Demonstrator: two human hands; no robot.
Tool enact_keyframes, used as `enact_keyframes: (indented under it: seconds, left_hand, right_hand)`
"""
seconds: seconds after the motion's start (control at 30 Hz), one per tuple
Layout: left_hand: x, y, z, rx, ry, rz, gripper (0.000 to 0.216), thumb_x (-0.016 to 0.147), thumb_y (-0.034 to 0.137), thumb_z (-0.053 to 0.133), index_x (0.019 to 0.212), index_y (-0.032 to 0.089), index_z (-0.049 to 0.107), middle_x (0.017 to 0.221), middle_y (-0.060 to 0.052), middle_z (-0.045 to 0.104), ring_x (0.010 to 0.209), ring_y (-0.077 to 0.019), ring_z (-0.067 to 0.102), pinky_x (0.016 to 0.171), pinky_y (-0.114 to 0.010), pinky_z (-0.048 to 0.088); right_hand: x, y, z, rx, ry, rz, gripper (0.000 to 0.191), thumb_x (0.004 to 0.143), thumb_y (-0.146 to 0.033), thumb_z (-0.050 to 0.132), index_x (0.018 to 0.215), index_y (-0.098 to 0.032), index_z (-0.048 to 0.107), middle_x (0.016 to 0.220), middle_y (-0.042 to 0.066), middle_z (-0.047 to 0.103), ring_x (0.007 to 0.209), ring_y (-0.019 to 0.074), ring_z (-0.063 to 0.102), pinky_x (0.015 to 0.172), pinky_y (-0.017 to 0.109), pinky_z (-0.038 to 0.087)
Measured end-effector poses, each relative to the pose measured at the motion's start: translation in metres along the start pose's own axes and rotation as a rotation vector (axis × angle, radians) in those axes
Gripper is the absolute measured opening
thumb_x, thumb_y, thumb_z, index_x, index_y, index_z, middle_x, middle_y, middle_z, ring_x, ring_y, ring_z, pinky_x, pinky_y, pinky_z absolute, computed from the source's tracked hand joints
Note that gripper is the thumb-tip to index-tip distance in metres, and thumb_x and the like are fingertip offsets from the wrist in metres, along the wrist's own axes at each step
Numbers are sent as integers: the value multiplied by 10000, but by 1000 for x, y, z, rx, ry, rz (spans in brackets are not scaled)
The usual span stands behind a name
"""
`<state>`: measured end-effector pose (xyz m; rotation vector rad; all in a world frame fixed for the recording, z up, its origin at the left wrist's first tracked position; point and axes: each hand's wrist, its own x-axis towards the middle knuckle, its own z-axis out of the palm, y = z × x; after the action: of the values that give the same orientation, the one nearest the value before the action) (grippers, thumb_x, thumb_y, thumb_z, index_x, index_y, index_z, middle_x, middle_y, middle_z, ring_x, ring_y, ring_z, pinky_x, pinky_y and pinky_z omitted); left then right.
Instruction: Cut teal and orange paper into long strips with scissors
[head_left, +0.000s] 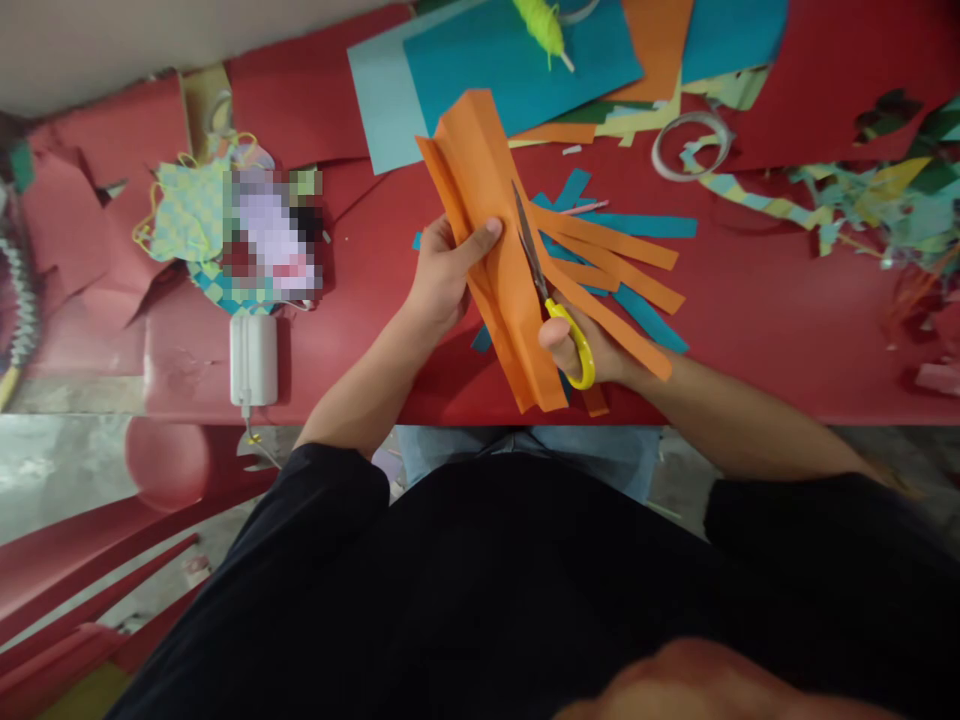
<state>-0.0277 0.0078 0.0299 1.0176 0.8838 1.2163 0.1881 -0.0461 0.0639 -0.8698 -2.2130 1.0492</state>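
My left hand grips a folded orange paper sheet, thumb on top, holding it tilted above the red-covered table. My right hand holds yellow-handled scissors, fingers through the loops. The blades lie along the sheet's right side, inside a cut. Cut orange strips and teal strips fan out to the right beneath the scissors.
Teal and orange sheets lie at the back with a green yarn tassel. A tape roll and paper scraps sit at right. A woven paper piece and white charger lie at left.
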Motion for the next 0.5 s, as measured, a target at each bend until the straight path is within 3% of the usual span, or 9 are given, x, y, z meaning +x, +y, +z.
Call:
enact_keyframes:
  seconds: [0.13,0.33,0.5]
  left_hand:
    - [-5,1,5,83,1,-33,593,811,717,916,1093,219,763,1141,-75,823,1358,-366,755,1139,-555,667]
    - [-8,1,7,53,-41,-59,550,832,652,931,1121,212,770,1166,-72,814,1307,-370,778,1160,-597,651]
    - [-5,-4,2,57,-41,-37,550,842,657,922,1114,208,757,1169,-64,803,1263,-357,797,1138,-576,667]
  right_hand:
    - [-3,6,-2,-2,38,47,708,1002,-838,552,1503,-355,683,1375,87,776,1447,385,662,1267,620,560]
    - [-9,4,2,0,112,100,671,1027,-816,547,1537,-396,664,1434,49,755,1464,366,654,1287,603,541]
    - [-9,0,-1,-51,135,111,644,1066,-747,568,1571,-355,648,1402,60,768,1457,387,655,1291,636,509]
